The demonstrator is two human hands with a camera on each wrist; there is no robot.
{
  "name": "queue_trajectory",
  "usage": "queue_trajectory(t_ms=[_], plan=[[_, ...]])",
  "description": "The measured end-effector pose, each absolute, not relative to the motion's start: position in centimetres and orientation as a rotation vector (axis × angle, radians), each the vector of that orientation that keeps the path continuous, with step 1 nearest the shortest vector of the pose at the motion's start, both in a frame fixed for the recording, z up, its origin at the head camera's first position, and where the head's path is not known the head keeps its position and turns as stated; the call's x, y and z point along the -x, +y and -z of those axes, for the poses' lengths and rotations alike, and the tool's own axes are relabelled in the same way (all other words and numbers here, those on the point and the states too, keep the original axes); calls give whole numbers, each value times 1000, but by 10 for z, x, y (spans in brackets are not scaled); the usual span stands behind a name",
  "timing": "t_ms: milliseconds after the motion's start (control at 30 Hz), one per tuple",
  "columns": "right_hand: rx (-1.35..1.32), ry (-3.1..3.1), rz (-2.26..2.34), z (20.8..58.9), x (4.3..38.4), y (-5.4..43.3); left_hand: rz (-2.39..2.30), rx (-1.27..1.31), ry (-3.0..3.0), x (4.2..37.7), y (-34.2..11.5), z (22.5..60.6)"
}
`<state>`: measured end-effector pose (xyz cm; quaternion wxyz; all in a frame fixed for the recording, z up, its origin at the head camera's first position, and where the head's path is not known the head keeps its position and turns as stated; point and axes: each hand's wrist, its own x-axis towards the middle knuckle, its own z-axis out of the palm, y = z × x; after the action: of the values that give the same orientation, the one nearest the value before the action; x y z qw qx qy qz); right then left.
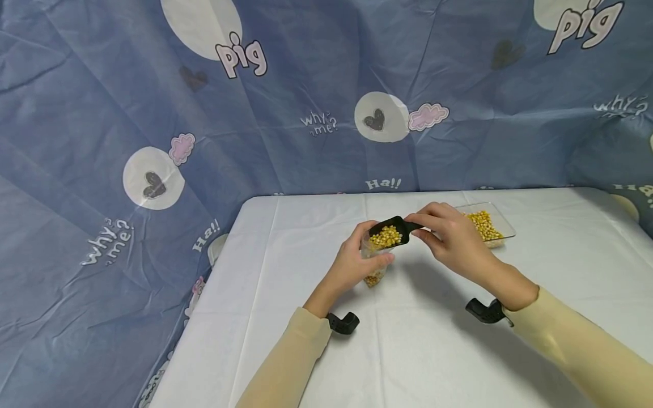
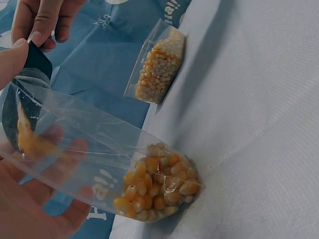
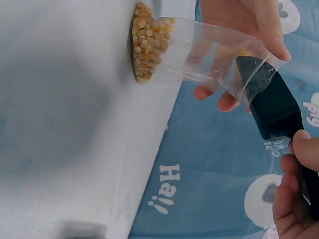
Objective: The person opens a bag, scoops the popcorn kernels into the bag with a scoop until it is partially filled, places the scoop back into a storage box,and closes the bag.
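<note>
A clear plastic bag [image 2: 99,134] stands on the white tabletop with corn kernels [image 2: 158,186] gathered at its bottom. My left hand [image 1: 352,256] holds it near its mouth, fingers behind and thumb in front. Between thumb and fingers, my right hand [image 1: 451,235] pinches the handle of a black scoop [image 3: 271,107]. The scoop's front end is inside the bag's mouth, tilted down into it. Yellow kernels [image 1: 386,236] lie in the scoop, and in the left wrist view some blurred kernels [image 2: 32,142] slide off its tip.
Behind my right hand, a clear rectangular container [image 1: 502,224] holds more corn kernels. A white cloth [image 1: 433,351] covers the table. Blue printed fabric [image 1: 306,153] hangs along the table's far edge and left side.
</note>
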<state>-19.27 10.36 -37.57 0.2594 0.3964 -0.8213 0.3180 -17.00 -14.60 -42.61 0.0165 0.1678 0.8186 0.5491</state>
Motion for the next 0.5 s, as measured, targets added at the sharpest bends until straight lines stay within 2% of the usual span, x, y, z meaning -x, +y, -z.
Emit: queue_trajectory(t_ms=[500], plan=[[-1138, -2171, -759, 363, 186, 95, -1746, -522, 2518, 170, -147, 423]])
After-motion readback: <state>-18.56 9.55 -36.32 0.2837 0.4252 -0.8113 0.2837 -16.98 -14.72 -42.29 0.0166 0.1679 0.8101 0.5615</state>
